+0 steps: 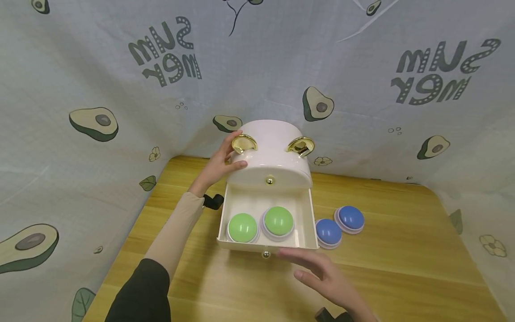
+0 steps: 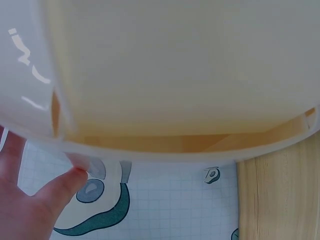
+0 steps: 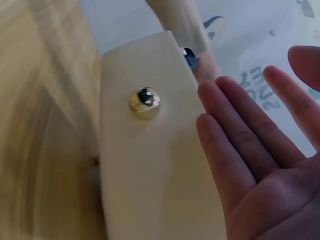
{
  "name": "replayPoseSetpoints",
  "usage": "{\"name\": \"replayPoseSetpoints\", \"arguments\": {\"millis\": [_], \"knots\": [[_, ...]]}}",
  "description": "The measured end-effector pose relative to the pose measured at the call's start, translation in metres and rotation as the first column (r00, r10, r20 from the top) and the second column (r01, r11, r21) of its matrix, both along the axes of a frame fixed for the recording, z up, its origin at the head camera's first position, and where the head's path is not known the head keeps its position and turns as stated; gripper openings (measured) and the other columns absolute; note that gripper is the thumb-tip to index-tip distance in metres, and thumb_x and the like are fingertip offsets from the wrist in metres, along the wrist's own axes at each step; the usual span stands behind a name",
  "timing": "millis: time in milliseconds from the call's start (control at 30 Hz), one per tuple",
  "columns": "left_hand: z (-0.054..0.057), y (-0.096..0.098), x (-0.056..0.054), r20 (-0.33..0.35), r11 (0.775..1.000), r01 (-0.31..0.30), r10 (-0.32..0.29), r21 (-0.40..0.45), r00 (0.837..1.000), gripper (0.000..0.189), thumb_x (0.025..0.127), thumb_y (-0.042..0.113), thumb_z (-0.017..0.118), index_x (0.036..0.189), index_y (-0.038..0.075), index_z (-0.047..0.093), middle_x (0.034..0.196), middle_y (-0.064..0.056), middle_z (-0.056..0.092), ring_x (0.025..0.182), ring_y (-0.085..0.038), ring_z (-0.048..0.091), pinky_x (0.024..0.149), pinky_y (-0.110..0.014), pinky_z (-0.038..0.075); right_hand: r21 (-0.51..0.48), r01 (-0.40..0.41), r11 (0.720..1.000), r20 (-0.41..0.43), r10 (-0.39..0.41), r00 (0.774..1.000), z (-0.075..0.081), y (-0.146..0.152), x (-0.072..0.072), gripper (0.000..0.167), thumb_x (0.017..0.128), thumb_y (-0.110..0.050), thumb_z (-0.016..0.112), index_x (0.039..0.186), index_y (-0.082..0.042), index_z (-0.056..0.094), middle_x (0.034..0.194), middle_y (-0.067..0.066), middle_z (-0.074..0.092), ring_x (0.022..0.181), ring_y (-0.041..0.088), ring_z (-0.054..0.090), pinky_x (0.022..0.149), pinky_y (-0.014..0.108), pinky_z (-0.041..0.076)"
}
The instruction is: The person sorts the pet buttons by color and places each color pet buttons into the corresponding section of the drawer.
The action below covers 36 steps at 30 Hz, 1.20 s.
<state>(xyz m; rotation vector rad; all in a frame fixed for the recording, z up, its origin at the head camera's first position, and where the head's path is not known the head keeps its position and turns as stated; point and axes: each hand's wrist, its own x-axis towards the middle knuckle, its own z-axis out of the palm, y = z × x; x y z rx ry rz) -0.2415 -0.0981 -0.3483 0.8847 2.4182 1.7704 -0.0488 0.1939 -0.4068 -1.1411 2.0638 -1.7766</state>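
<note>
A white drawer box (image 1: 273, 154) with gold ears stands on the table, its lower drawer (image 1: 302, 201) pulled out. Inside the drawer lie two round pieces with green domes and pale bases, one green dome (image 1: 243, 227) at the front left, the other green dome (image 1: 278, 221) right of it. My left hand (image 1: 220, 164) grips the box's upper left side by one ear, thumb on the front. With fingers extended, my right hand (image 1: 322, 275) is at the drawer's front edge, right of its gold knob (image 3: 145, 103). Nothing is in its palm.
Two similar round pieces with blue domes sit on the wooden table (image 1: 402, 250), a nearer blue dome (image 1: 328, 231) beside the drawer's right corner and a farther blue dome (image 1: 351, 218). A pale cloth (image 1: 261, 58) printed with avocados hangs behind and around the table. The upper drawer's gold knob (image 1: 270, 180) faces forward.
</note>
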Motion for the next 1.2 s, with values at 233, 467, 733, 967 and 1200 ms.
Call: {"name": "replayPoseSetpoints", "arguments": {"millis": [233, 467, 733, 967, 1200], "knots": [[0.0, 0.001, 0.0, -0.005, 1.0, -0.004, 0.004, -0.012, 1.0, 0.078, 0.09, -0.001, 0.064, 0.15, 0.011, 0.017, 0.154, -0.017, 0.02, 0.137, -0.04, 0.029, 0.108, -0.057, 0.024, 0.048, -0.037, 0.998, 0.068, 0.033, 0.997, -0.022, -0.008, 0.006, 0.042, 0.094, 0.011, 0.048, 0.135, 0.0, 0.051, 0.134, 0.011, 0.055, 0.122, 0.024, 0.052, 0.1, 0.03, 0.041], [0.0, 0.001, 0.0, -0.003, 1.0, -0.006, 0.006, -0.014, 1.0, 0.078, 0.09, 0.0, 0.064, 0.151, 0.012, 0.017, 0.155, -0.017, 0.019, 0.137, -0.041, 0.028, 0.108, -0.057, 0.023, 0.043, -0.03, 0.999, 0.037, 0.029, 0.999, -0.044, -0.019, 0.005, 0.041, 0.094, 0.009, 0.05, 0.134, 0.001, 0.051, 0.132, 0.012, 0.056, 0.119, 0.024, 0.055, 0.098, 0.033, 0.044], [-0.001, 0.0, -0.001, 0.0, 1.0, -0.003, 0.003, -0.009, 1.0, 0.078, 0.09, 0.001, 0.065, 0.151, 0.014, 0.017, 0.155, -0.015, 0.019, 0.137, -0.04, 0.028, 0.109, -0.055, 0.023, 0.082, 0.038, 0.996, 0.022, -0.04, 0.999, -0.052, -0.026, 0.002, 0.041, 0.093, 0.007, 0.053, 0.134, -0.001, 0.053, 0.132, 0.012, 0.056, 0.121, 0.022, 0.053, 0.1, 0.03, 0.041], [-0.002, 0.0, -0.002, -0.004, 1.0, 0.007, -0.007, 0.001, 1.0, 0.078, 0.09, 0.001, 0.065, 0.151, 0.012, 0.017, 0.155, -0.016, 0.019, 0.137, -0.04, 0.028, 0.109, -0.055, 0.023, 0.094, 0.117, 0.989, 0.014, -0.119, 0.993, -0.056, -0.03, -0.001, 0.042, 0.093, 0.006, 0.055, 0.134, -0.002, 0.052, 0.13, 0.01, 0.058, 0.119, 0.024, 0.054, 0.101, 0.031, 0.04], [-0.001, 0.0, -0.002, -0.001, 1.0, 0.005, -0.005, -0.007, 1.0, 0.078, 0.091, 0.0, 0.064, 0.151, 0.012, 0.016, 0.155, -0.016, 0.018, 0.137, -0.039, 0.028, 0.109, -0.055, 0.023, 0.036, 0.125, 0.991, 0.075, -0.128, 0.989, -0.056, -0.034, -0.002, 0.041, 0.094, 0.005, 0.053, 0.135, 0.0, 0.051, 0.13, 0.016, 0.056, 0.122, 0.018, 0.052, 0.1, 0.027, 0.04]]}}
